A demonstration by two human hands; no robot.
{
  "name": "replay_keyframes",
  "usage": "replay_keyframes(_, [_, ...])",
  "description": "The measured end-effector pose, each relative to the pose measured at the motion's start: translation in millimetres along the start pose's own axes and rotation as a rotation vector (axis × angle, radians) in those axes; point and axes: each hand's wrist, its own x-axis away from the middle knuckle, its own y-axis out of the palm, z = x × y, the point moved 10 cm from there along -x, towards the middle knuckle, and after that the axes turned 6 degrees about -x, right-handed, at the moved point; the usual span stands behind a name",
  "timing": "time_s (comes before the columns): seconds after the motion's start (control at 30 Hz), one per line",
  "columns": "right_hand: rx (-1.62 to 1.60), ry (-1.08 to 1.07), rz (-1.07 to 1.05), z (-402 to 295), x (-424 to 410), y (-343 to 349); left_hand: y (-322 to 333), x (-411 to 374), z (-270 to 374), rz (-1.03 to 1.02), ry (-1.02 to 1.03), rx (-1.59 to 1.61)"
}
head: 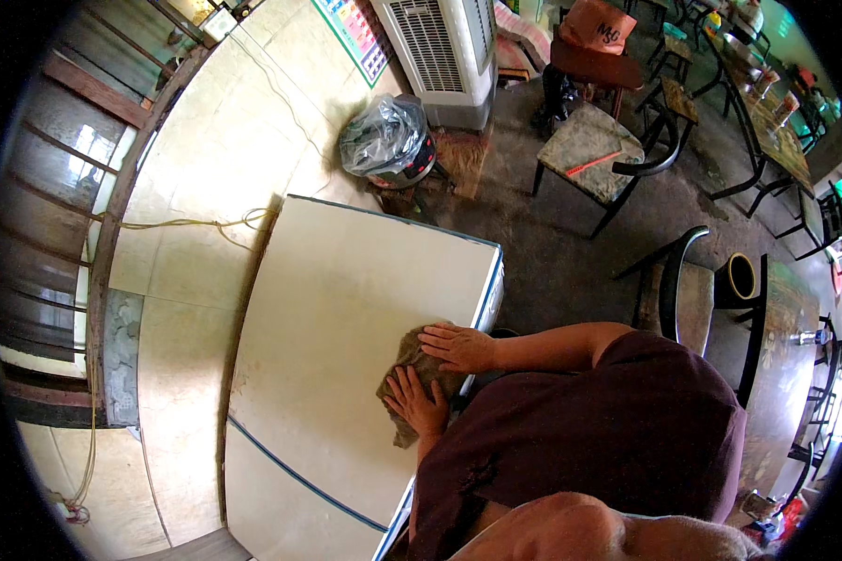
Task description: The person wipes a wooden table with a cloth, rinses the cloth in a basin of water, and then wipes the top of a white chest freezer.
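A crumpled grey-brown cloth [410,350] lies on the white top [351,294] of what looks like a chest freezer with blue-trimmed edges. My right hand [459,348] rests palm down across the cloth's far corner, fingers stretched out and a little apart. Beside it, my left hand [417,401] presses flat on the cloth's middle with its fingers spread. Neither hand curls around the fabric. Part of the cloth is hidden under both palms. Close to my left hand, a blue seam [302,470] crosses the white top.
A tiled wall [182,336] with a barred window [63,189] runs along the left, and a yellowish cord [217,223] hangs there. Beyond the white top stand a plastic-covered pot [386,137] and an air cooler [435,56]. Chairs [589,154] and tables [779,393] fill the right side.
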Motion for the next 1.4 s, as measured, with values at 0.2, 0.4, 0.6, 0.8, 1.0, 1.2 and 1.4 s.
replay_keyframes(0.2, [0.021,-0.047,0.063,-20,-3,-1,7,0,-1,-0.018,-0.010,-0.028])
replay_keyframes(0.4, [-0.012,-0.020,0.062,-25,-4,-20,6,-4,4,-0.081,-0.044,-0.040])
replay_keyframes(0.6, [0.108,-0.059,0.039,-37,-29,-30,18,2,-8,-0.044,-0.050,-0.088])
replay_keyframes(0.8, [0.187,0.119,-0.134,-9,-23,9,19,-16,-4,-0.106,-0.082,-0.084])
replay_keyframes(1.0, [0.143,0.116,-0.102,-9,-45,13,7,-27,-11,-0.025,-0.103,-0.010])
replay_keyframes(1.2, [0.150,0.126,-0.090,-1,-70,9,4,-51,-19,0.026,-0.113,-0.016])
replay_keyframes(1.4, [0.210,0.153,-0.065,19,-112,11,4,-97,-40,0.041,-0.116,-0.034])
